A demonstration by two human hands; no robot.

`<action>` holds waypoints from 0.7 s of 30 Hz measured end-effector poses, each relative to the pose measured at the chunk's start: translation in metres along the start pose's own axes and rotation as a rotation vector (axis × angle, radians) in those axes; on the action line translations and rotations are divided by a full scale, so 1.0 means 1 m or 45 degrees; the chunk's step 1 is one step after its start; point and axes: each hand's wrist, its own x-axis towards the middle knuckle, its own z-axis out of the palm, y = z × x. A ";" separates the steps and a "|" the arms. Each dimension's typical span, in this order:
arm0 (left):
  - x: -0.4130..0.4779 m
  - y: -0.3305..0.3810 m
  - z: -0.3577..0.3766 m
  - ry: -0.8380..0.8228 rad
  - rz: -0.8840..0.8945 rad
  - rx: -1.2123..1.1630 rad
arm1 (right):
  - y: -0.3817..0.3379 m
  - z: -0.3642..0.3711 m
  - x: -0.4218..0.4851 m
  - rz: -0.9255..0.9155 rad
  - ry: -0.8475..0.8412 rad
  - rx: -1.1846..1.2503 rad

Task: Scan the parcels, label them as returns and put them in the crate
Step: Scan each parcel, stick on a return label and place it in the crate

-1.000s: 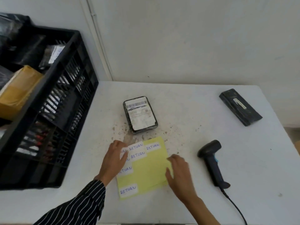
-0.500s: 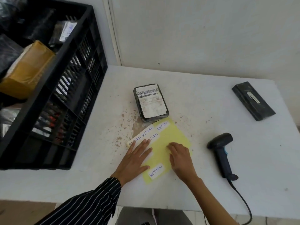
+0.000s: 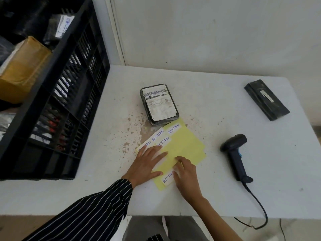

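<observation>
Over the last second the left hand (image 3: pixel 147 164) has gone from curling at the edge of the yellow label sheet (image 3: pixel 187 146) to lying flat on it, fingers straight and spread, pinning it to the table (image 3: pixel 208 197); the right hand (image 3: pixel 186 174) has left the sheet's right edge for the lower middle of the frame, its bent fingertips at the lowest RETURN label (image 3: pixel 167 178); whether that label is already lifted or pinched cannot be told; the sheet itself has turned under the hands. This looks like the labelling step, with a sticker about to be peeled. The barcoded parcel (image 3: pixel 159 104) lies at the centre of the frame, its near edge meeting the sheet's upper corner, with no RETURN sticker on its face; a second, long black parcel (image 3: pixel 266 100) waits at the upper right, well apart; the scanner (image 3: pixel 234 152) lies unheld to the right of the sheet. The black crate (image 3: pixel 57 94) fills the left of the frame; it already holds a brown taped parcel (image 3: pixel 20 66) and dark wrapped packets, one bearing a white label (image 3: pixel 64 25).
</observation>
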 end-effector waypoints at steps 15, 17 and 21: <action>-0.006 0.002 0.007 -0.188 0.095 0.206 | -0.001 0.002 -0.004 -0.160 -0.032 -0.094; -0.005 0.001 0.007 -0.192 0.097 0.209 | 0.002 0.002 -0.003 -0.178 -0.050 -0.098; -0.002 -0.001 0.007 -0.189 0.105 0.192 | 0.005 0.002 -0.001 -0.206 -0.049 -0.093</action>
